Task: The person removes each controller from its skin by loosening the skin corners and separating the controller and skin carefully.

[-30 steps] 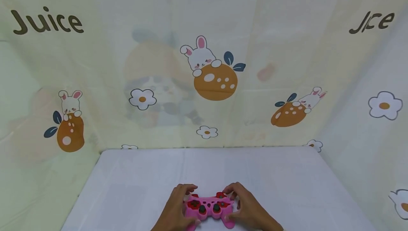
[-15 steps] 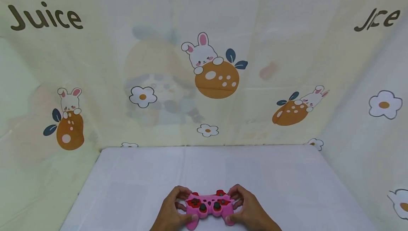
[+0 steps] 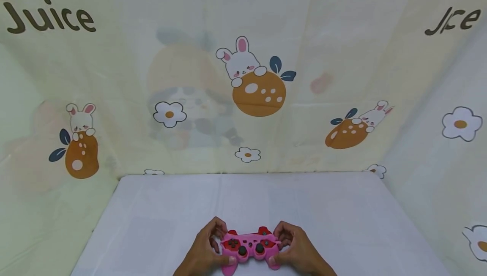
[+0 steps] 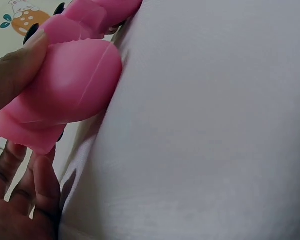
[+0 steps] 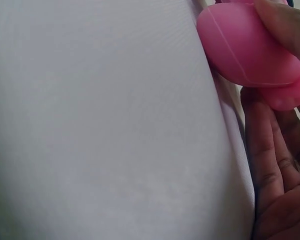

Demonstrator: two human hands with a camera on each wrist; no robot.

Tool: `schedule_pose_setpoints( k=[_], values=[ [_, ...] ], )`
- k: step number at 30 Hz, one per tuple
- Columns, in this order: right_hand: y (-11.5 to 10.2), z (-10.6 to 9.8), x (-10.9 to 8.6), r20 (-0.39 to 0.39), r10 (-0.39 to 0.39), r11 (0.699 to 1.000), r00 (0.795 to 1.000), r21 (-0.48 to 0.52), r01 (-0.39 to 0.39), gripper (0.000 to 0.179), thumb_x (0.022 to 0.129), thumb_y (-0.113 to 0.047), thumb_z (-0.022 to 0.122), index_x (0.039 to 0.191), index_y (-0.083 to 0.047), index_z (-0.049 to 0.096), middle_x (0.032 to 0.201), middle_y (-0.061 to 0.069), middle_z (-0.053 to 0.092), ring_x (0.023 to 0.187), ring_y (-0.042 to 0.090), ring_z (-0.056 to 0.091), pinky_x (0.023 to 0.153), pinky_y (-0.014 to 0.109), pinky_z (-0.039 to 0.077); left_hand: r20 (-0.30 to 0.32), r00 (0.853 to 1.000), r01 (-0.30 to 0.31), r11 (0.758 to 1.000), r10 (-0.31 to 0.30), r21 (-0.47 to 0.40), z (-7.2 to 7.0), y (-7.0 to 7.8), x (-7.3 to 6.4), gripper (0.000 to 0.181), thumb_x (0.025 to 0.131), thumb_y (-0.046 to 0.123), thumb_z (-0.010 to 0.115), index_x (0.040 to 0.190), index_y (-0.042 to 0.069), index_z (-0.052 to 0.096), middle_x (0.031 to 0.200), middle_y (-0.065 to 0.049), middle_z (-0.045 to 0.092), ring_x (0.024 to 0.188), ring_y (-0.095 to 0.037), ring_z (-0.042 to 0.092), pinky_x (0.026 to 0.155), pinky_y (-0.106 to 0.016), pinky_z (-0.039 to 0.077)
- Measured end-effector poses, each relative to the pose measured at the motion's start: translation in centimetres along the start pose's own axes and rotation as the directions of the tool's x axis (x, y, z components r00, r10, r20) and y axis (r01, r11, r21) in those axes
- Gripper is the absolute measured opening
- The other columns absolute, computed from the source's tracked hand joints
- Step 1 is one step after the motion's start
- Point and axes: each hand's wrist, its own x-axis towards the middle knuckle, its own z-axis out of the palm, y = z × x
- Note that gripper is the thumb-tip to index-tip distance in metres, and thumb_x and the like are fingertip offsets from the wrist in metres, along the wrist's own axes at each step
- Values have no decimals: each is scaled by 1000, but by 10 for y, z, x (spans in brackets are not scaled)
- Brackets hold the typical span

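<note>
A red game controller in a pink rubbery cover (image 3: pixel 251 239) is low in the middle of the head view, its dark thumbsticks facing up. The left hand (image 3: pixel 205 246) grips its left side, thumb on the left handle and fingers curled at the shoulder. On the other side the right hand (image 3: pixel 298 248) holds the right handle the same way. Red parts (image 3: pixel 263 229) show at the cover's top edge and openings. The wrist views show the handles' smooth pink undersides (image 4: pixel 85 75) (image 5: pixel 245 45), with fingers touching the cover's edge.
A white cloth-covered table (image 3: pixel 171 208) lies under the controller. Pale printed curtains (image 3: pixel 262 140) with rabbits, oranges and flowers stand along the back and both sides.
The fingers of both hands, spread over the controller's top corners earlier, have drawn in and curled at its sides. Thumbs stay on the handles. The head view has tilted down slightly.
</note>
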Motion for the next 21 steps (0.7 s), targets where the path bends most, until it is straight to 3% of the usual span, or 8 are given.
schedule_pose_setpoints(
  k=[9, 15, 21],
  values=[
    [2, 0, 0, 1, 2, 1000, 1000, 29, -2, 49, 59, -19, 96, 92, -5, 61, 91, 8, 66, 73, 13, 64, 68, 28, 57, 36, 999, -14, 1000, 13, 17, -2, 0, 1, 64, 62, 29, 94, 109, 19, 52, 94, -5, 56, 75, -18, 52, 62, -25, 47],
    [2, -1, 0, 4, -1, 999, 1000, 53, 0, 48, 60, -18, 95, 91, -4, 62, 87, 7, 67, 70, 13, 64, 66, 28, 58, 23, 1000, 9, 1000, -8, -10, 1, 0, 1, 65, 61, 26, 95, 109, 18, 52, 93, -4, 55, 75, -17, 52, 61, -24, 45],
    [2, -3, 3, 4, 7, 1000, 1000, 16, -8, 46, 62, -23, 95, 90, -6, 62, 84, 5, 65, 67, 9, 62, 62, 27, 57, -17, 1000, -16, 999, 15, -29, 5, -2, -2, 59, 69, 26, 91, 109, 14, 50, 84, -11, 50, 67, -17, 45, 54, -23, 40]
  ],
)
